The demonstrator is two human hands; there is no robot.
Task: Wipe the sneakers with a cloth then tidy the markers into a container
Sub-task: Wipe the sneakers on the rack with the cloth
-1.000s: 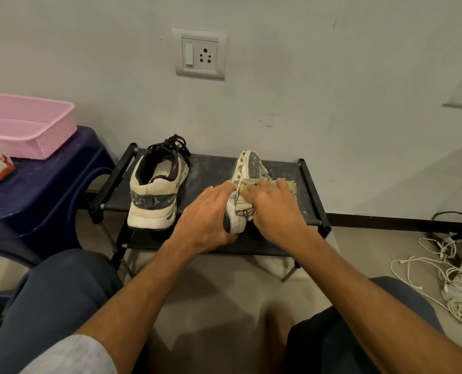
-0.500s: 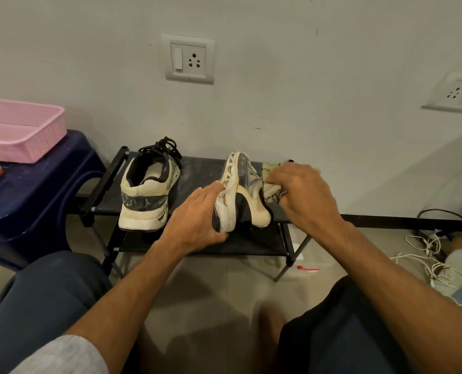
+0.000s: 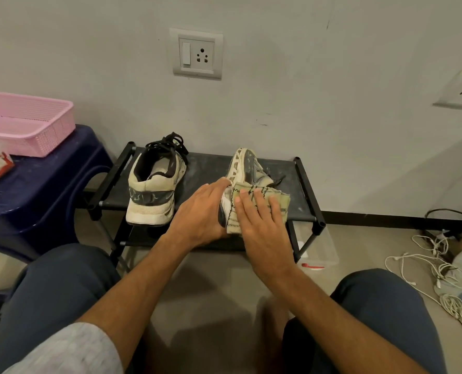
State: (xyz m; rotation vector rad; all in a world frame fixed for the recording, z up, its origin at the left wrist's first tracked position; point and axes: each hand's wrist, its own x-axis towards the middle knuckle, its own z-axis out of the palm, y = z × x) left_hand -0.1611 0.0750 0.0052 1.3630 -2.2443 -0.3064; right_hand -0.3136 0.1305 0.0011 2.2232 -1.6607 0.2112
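Head view: sneaker (image 3: 247, 168) on its side on rack (image 3: 302, 174), heel gripped by left hand (image 3: 200, 211); right hand (image 3: 259, 220), fingers straight, presses cloth (image 3: 278, 203) flat on its upper; second sneaker (image 3: 154, 190) upright beside. Risk: hard rubbing could slide the held sneaker off the rack's front edge

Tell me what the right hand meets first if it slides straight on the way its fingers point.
Flat on the cloth, the right hand points toward the wall. It would probably meet the grey upper of the tipped sneaker first, though depth is unclear.
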